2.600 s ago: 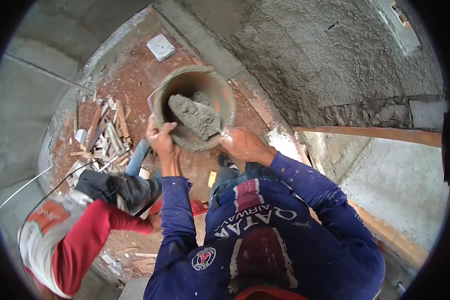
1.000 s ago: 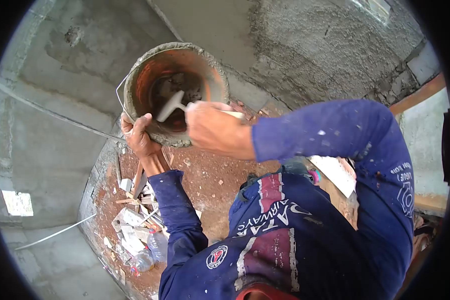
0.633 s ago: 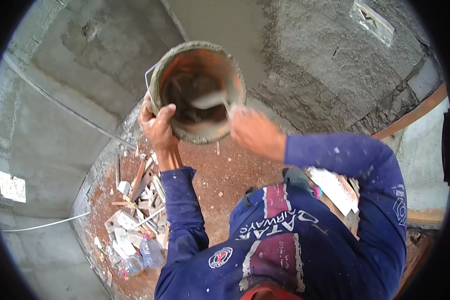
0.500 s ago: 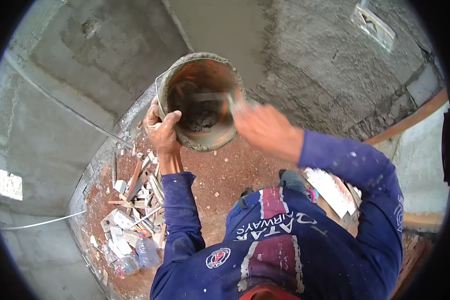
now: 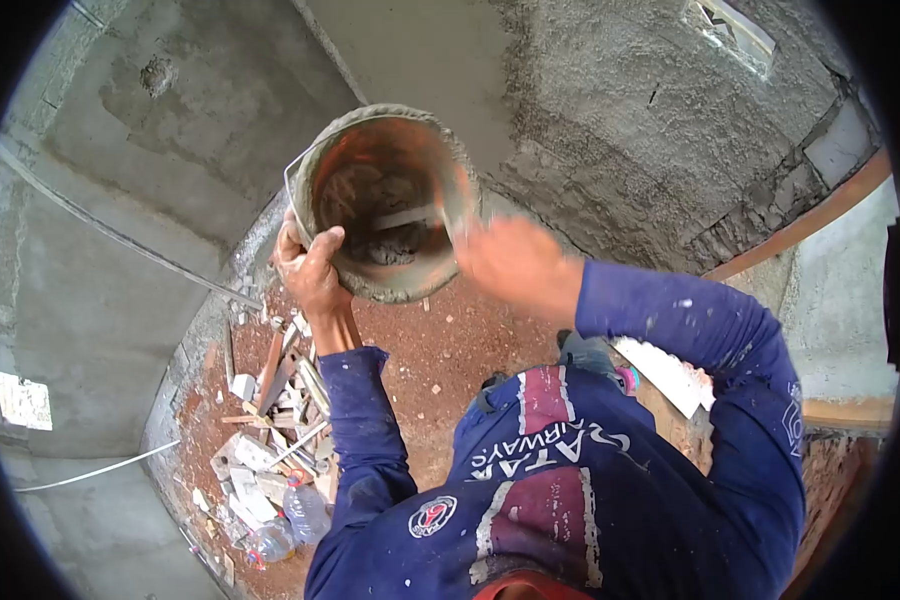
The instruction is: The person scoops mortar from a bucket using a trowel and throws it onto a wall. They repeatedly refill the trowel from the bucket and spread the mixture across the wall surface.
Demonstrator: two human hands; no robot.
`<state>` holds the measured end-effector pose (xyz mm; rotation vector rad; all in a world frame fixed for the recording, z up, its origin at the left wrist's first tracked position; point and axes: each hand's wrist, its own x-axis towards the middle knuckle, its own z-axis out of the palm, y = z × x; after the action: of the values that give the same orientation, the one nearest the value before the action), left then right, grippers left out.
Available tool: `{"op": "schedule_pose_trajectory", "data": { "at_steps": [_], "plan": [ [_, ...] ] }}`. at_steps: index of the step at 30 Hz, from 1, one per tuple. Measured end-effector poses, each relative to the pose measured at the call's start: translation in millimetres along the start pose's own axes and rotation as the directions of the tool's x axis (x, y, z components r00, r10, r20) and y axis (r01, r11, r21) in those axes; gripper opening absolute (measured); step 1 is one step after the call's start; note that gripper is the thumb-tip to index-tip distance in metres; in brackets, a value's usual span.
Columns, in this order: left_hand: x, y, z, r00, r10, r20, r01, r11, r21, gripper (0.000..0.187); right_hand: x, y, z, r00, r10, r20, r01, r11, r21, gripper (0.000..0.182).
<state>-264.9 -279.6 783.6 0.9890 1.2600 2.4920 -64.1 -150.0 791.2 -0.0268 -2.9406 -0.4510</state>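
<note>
My left hand grips the left side of a mortar-crusted bucket, its thumb over the rim. The bucket is tilted so its mouth faces me, and the orange inside shows through grey smears. Wet mortar lies in the bottom. At the right rim, my right hand is closed and blurred by motion. It holds what looks like a trowel, whose pale, narrow blade reaches inside the bucket just above the mortar. The fingers hide most of the handle. A thin wire handle hangs at the bucket's left.
Rough grey plastered wall stands ahead, with a smoother wall on the left. Rubble and wood scraps lie on the reddish dirt floor, near plastic bottles. A white-faced board lies right of my feet.
The bucket and both hands have shifted slightly left in view. The trowel blade has dropped lower inside the bucket, closer to the mortar, and is now slanted.
</note>
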Motion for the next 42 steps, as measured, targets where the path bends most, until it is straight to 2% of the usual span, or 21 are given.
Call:
{"op": "schedule_pose_trajectory", "data": {
  "at_steps": [4,6,7,10,12,14,15,19,21,22,24,26,28,30,31,32,34,37,39,40,42],
  "plan": [
    [1.4,-6.4,-10.4,0.994,0.002,0.110,-0.016,0.993,0.121,0.047,19.5,4.3,5.8,0.971,0.232,-0.049,-0.229,0.971,0.070,0.022],
    [6.9,-6.9,-1.7,0.996,0.014,0.091,-0.016,1.000,0.022,0.048,-8.2,-8.5,13.2,0.998,-0.059,0.003,0.059,0.993,-0.105,0.012],
    [11.2,-8.8,0.3,0.996,0.022,0.092,-0.023,1.000,0.007,0.048,-4.3,-2.0,-1.3,0.997,0.080,0.018,-0.080,0.997,0.020,0.012],
    [1.2,-9.2,-6.7,0.990,0.014,0.137,-0.034,0.988,0.148,0.050,24.3,27.3,-6.7,0.985,0.174,-0.004,-0.174,0.984,0.034,0.018],
    [4.4,-8.0,0.7,0.989,0.051,0.141,-0.063,0.995,0.079,0.050,5.8,2.9,19.5,0.954,0.244,-0.174,-0.237,0.970,0.060,0.021],
    [8.6,-5.3,6.2,0.986,0.094,0.140,-0.105,0.992,0.074,0.047,-2.6,-1.1,0.9,0.992,0.090,0.092,-0.091,0.996,0.010,0.020],
    [7.1,-4.3,8.3,0.976,0.162,0.147,-0.178,0.978,0.105,0.029,2.7,7.3,-5.5,0.963,0.250,0.101,-0.252,0.968,0.011,0.016],
    [3.9,-12.3,-12.1,0.944,0.201,0.263,-0.281,0.907,0.314,0.012,11.1,68.2,-46.5,0.973,0.201,0.112,-0.206,0.978,0.042,0.019],
    [8.2,-5.8,-4.5,0.925,0.217,0.310,-0.315,0.897,0.310,0.013,7.4,76.3,-42.1,0.916,0.104,0.389,-0.145,0.986,0.078,0.024],
    [10.3,-3.6,-0.8,0.902,0.250,0.353,-0.362,0.883,0.299,0.013,-3.8,70.0,-33.4,0.912,0.108,0.395,-0.150,0.986,0.078,0.024],
    [11.5,-6.6,2.8,0.915,0.221,0.337,-0.314,0.915,0.253,0.016,-25.3,44.2,-2.3,0.978,0.057,0.202,-0.138,0.901,0.411,0.030],
    [3.4,-17.1,4.7,0.929,0.208,0.306,-0.285,0.929,0.236,0.021,-24.0,14.5,24.3,0.926,0.045,0.374,-0.260,0.795,0.548,0.029],
    [-5.2,-29.5,-1.4,0.905,0.240,0.352,-0.343,0.900,0.270,0.014,-21.6,-17.8,36.6,0.947,0.076,0.313,-0.284,0.656,0.700,0.026],
    [-39.0,-25.6,4.7,0.989,-0.136,0.062,0.110,0.942,0.318,0.022,-8.5,-42.8,71.1,0.983,0.162,0.082,-0.136,0.356,0.925,0.021],
    [-57.7,-29.9,2.8,0.975,-0.220,0.013,0.209,0.944,0.255,0.033,-4.4,-42.6,57.0,0.945,0.108,0.309,-0.327,0.308,0.893,0.019],
    [-67.3,-37.2,-5.3,0.950,-0.312,-0.018,0.310,0.933,0.183,0.045,-4.6,-47.4,79.6,0.951,0.047,0.304,-0.304,0.307,0.902,0.020],
    [-86.8,-51.9,-32.8,0.969,-0.234,0.077,0.189,0.908,0.374,0.050,-13.4,-70.9,82.7,0.885,0.236,0.401,-0.444,0.170,0.880,0.027],
    [-115.3,-55.6,-45.7,0.973,-0.223,-0.055,0.225,0.875,0.429,0.042,-39.4,-98.9,113.1,0.874,0.248,0.417,-0.454,0.114,0.884,0.038],
    [-125.7,-62.7,-65.2,0.907,-0.386,-0.165,0.412,0.896,0.167,0.035,-59.6,-114.4,126.4,0.869,0.301,0.393,-0.450,0.149,0.881,0.047],
    [-130.5,-68.9,-79.3,0.901,-0.400,-0.169,0.426,0.890,0.165,0.035,-60.5,-116.0,124.1,0.863,0.298,0.407,-0.462,0.141,0.876,0.047],
    [-144.9,-83.5,-93.0,0.831,-0.483,-0.275,0.515,0.855,0.056,0.032,-71.8,-100.9,124.3,0.796,0.127,0.592,-0.604,0.092,0.792,0.053]
  ]
}}
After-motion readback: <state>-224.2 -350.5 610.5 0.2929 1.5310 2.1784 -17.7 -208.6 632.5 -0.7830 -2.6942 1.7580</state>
